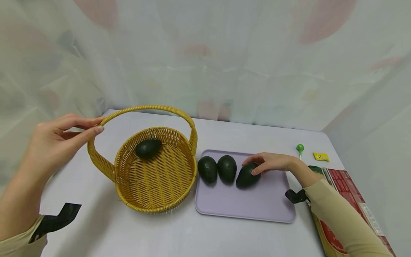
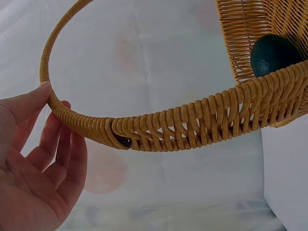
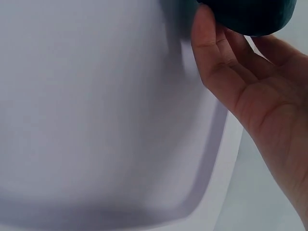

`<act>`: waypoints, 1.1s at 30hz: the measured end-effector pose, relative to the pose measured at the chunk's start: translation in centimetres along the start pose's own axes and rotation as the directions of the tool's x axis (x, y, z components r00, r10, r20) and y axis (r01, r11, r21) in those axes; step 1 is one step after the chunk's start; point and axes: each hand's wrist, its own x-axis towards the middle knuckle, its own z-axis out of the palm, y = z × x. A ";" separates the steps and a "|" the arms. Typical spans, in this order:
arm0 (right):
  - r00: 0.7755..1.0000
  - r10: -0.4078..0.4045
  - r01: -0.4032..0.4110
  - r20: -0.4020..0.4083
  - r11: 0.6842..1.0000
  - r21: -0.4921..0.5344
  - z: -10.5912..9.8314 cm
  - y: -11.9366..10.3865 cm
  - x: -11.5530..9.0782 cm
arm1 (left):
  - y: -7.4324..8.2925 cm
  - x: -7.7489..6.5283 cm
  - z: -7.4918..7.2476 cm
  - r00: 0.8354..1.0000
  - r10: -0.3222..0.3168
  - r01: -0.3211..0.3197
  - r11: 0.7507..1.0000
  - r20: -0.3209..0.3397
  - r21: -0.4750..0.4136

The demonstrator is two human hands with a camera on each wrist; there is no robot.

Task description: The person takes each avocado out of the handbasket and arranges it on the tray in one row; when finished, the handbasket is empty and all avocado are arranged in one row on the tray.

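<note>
My left hand (image 1: 61,137) pinches the handle (image 1: 144,108) of a round yellow wicker basket (image 1: 154,206) between thumb and fingers. The left wrist view shows the thumb on one side of the handle and the fingers behind it. One dark green avocado (image 1: 148,148) lies inside the basket against its far wall. Over a pale purple tray (image 1: 237,207), my right hand (image 1: 268,162) grips another avocado (image 1: 247,176) between thumb and fingers. Two more avocados (image 1: 207,170) lie side by side on the tray, left of that hand. In the right wrist view the gripped avocado (image 3: 255,17) is partly cut off.
A green lollipop (image 1: 300,147) and a small yellow packet (image 1: 321,156) lie at the table's back right. Under the right forearm is a red and green package (image 1: 348,191), partly covered. A pale patterned curtain (image 1: 205,64) hangs behind the white table (image 1: 160,235).
</note>
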 end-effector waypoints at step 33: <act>0.966 -0.169 0.152 -0.196 0.984 -0.095 -0.2 -0.9 0.1 | 0.0 0.0 -0.1 1.000 -0.003 0.003 1.000 0.012 -0.016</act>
